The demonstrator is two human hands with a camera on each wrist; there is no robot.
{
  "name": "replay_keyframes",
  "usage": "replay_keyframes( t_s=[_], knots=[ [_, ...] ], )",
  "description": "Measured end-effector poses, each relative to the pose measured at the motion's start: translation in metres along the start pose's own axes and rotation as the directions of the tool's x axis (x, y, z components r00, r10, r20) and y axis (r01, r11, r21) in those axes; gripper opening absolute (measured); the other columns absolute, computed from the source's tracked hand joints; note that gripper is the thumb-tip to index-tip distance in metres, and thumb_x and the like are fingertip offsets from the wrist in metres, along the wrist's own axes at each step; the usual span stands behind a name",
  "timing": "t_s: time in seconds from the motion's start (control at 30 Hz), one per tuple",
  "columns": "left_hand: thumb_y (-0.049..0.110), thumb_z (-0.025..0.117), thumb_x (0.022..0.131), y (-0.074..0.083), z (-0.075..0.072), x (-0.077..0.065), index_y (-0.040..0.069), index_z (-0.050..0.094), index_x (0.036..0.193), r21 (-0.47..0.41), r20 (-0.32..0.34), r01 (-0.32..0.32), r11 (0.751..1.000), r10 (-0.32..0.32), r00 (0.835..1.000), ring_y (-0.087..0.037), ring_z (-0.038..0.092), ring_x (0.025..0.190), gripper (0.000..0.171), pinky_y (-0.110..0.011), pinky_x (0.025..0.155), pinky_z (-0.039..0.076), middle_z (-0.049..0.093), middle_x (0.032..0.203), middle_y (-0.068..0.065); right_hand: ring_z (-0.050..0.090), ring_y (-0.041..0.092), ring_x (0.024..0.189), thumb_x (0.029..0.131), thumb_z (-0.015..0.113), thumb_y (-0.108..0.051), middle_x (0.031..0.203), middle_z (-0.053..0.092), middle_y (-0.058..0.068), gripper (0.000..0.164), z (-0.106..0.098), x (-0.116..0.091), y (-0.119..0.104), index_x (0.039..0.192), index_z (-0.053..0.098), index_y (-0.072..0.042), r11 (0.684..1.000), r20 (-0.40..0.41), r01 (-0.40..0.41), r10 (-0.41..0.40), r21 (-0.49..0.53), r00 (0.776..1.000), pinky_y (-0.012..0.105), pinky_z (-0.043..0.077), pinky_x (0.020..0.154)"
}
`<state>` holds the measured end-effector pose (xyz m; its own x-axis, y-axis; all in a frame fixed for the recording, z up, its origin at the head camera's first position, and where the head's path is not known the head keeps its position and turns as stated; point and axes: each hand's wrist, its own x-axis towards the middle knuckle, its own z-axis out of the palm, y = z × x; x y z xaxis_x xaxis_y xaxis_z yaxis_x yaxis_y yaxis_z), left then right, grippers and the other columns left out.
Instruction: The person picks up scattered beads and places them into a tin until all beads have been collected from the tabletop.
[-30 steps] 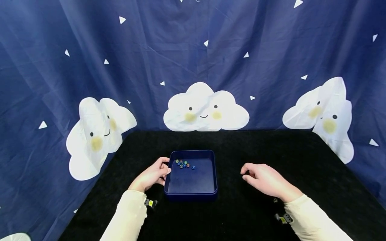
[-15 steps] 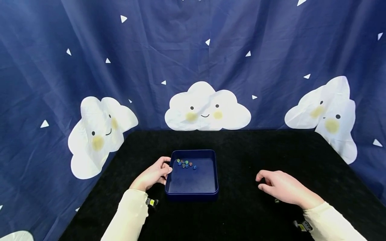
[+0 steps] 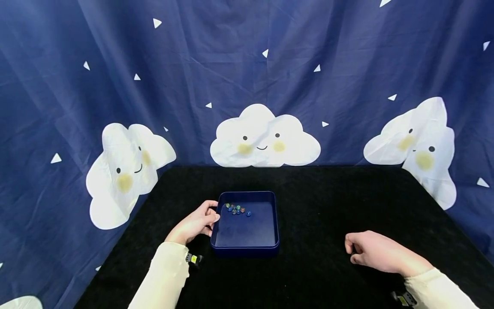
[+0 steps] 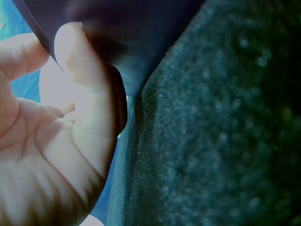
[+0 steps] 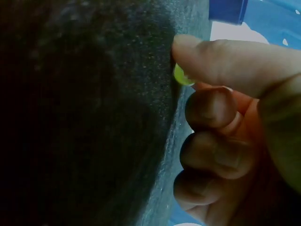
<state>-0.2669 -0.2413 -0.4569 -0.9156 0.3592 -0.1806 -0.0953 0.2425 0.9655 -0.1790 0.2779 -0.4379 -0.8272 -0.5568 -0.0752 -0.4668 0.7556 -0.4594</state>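
Note:
A square, dark blue tray (image 3: 247, 234) with raised walls sits on the black cloth in the head view. Several small glass marbles (image 3: 238, 210) lie inside it, towards the back left. My left hand (image 3: 194, 224) holds the tray's left wall, with thumb and fingers around the rim; the left wrist view shows that thumb (image 4: 77, 61) against the wall. Well to the right of the tray, my right hand (image 3: 386, 253) is low over the cloth. The right wrist view shows a yellow-green marble (image 5: 181, 75) pinched under its thumb, partly hidden, with the other fingers curled.
Black cloth (image 3: 316, 189) covers the table around the tray. Behind it hangs a dark blue curtain (image 3: 185, 64) with white triangles and smiling clouds (image 3: 266, 124).
My right hand has moved right and nearer to me, down to a marble that lay on the cloth, and now pinches it. The left hand keeps its hold on the tray.

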Motion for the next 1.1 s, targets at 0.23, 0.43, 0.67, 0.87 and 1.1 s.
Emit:
replay_keyframes(
  t_s=[0.23,0.43,0.67,0.87,1.1],
  knots=[
    [0.008,0.057,0.101,0.000,0.001,0.000,0.000,0.034,0.143,0.001,0.005,-0.011,1.000,0.011,1.000,-0.020,0.054,0.073,0.050,-0.033,0.058,0.055,0.051,0.092,-0.015,0.042,-0.001,0.056,0.085,0.078,-0.023,0.065,0.046,-0.019,0.021,-0.004,0.010,-0.005,0.089,0.059,-0.032,0.999,-0.078,-0.024,0.022,-0.028,0.997,0.024,0.037,0.054],
    [0.010,0.059,0.100,-0.001,0.002,0.000,0.000,0.033,0.144,0.001,0.010,-0.007,1.000,0.007,1.000,-0.020,0.054,0.073,0.051,-0.033,0.059,0.056,0.051,0.092,-0.014,0.044,0.002,0.057,0.081,0.082,-0.030,0.068,0.048,-0.015,0.029,-0.008,0.004,0.001,0.097,0.058,-0.028,0.993,-0.043,-0.117,0.116,-0.017,0.992,0.026,0.037,0.055],
    [0.011,0.059,0.100,0.001,0.000,0.000,0.002,0.035,0.144,0.022,-0.002,0.008,1.000,-0.008,1.000,-0.019,0.055,0.073,0.051,-0.032,0.060,0.056,0.052,0.091,-0.012,0.044,0.002,0.058,0.082,0.080,-0.022,0.070,0.048,-0.012,0.027,-0.013,-0.007,0.014,0.097,0.058,-0.024,0.988,-0.044,-0.152,0.151,-0.010,0.987,0.026,0.038,0.056],
    [0.010,0.058,0.101,-0.001,0.002,0.000,0.002,0.035,0.144,0.009,0.009,0.019,1.000,-0.019,1.000,-0.020,0.055,0.074,0.049,-0.033,0.060,0.056,0.052,0.095,-0.015,0.043,0.001,0.057,0.086,0.077,-0.016,0.067,0.046,-0.014,0.024,-0.009,-0.010,0.023,0.094,0.056,-0.024,0.992,-0.067,-0.121,0.119,-0.026,0.991,0.025,0.037,0.055],
    [0.011,0.059,0.100,-0.001,-0.001,0.001,0.005,0.037,0.142,-0.001,0.008,0.005,1.000,-0.005,1.000,-0.021,0.055,0.075,0.049,-0.034,0.060,0.056,0.051,0.095,-0.014,0.043,-0.001,0.057,0.090,0.074,-0.020,0.066,0.045,-0.019,0.021,-0.007,0.010,0.006,0.091,0.057,-0.031,0.995,-0.133,-0.067,0.057,-0.074,0.989,0.024,0.038,0.054]
  ],
)
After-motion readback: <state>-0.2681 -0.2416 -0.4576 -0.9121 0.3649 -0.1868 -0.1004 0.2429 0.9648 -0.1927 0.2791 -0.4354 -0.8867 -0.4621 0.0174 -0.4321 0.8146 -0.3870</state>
